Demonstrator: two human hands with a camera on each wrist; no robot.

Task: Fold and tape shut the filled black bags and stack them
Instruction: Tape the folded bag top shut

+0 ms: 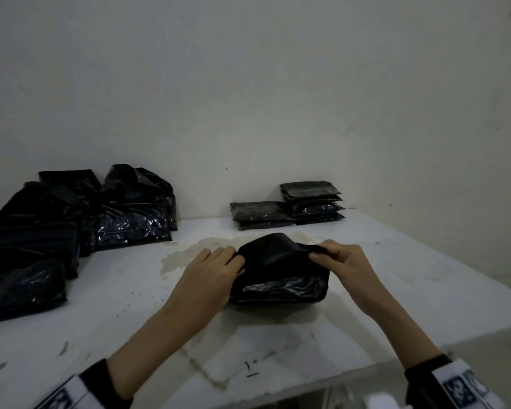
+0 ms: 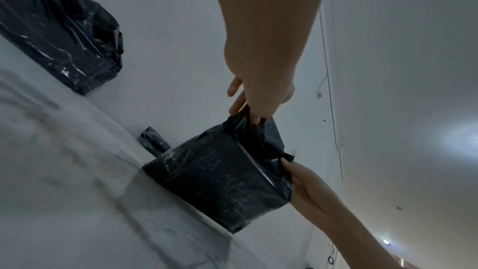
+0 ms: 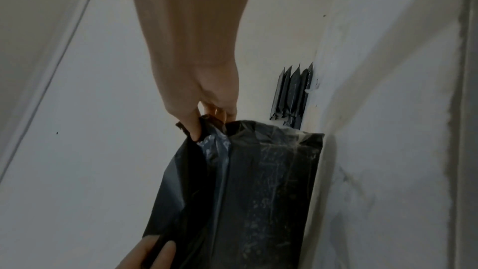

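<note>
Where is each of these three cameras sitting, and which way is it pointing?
Head: worn on the head, looking forward and down at the table; both forearms, left hand and right hand show, pinching the bag.
Left wrist: looks along the left hand to the bag; the right hand shows too.
Right wrist: looks along the right hand to the bag; left fingers show at the bottom edge.
All three share the bag; head and right wrist share the stack.

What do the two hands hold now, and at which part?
Both hold the black bag by its loose open top: left hand at the left corner, right hand at the right.
</note>
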